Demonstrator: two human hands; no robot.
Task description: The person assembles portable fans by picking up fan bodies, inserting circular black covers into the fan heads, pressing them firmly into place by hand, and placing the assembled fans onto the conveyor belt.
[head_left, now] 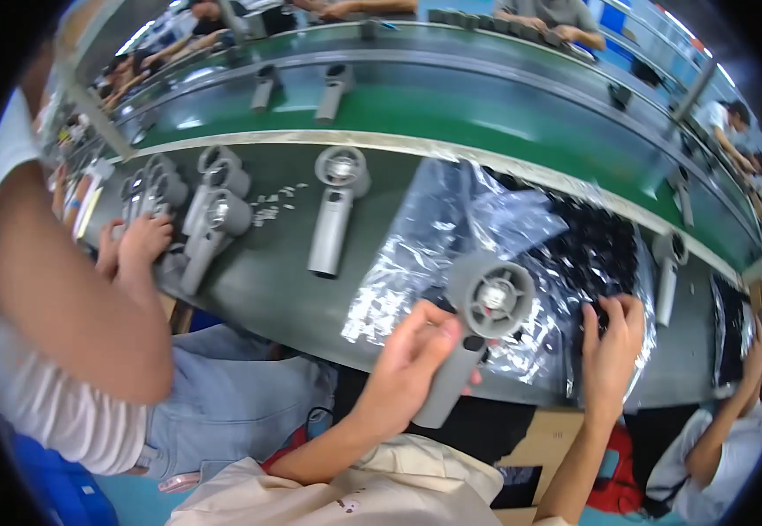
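Observation:
A grey handheld fan [491, 298] with a round, spoked head is in my left hand [416, 359], whose fingers close around it where the head meets the handle. It is tilted, with the head up and the handle toward me. My right hand [611, 346] reaches to the near edge of a pile of small black parts [593, 241]. Its thumb and fingers are bent and apart at the pile, and I see no part clearly held between them. Under and around the pile spreads a clear plastic bag [416, 254].
A grey fan [330, 219] lies left of the bag, another fan [667, 272] right of it. Small white pieces [271, 206] lie near fans [214, 228] by a co-worker's hands [140, 245]. Beyond a pale rail, a green conveyor [451, 127] carries more fans. Another person works at right.

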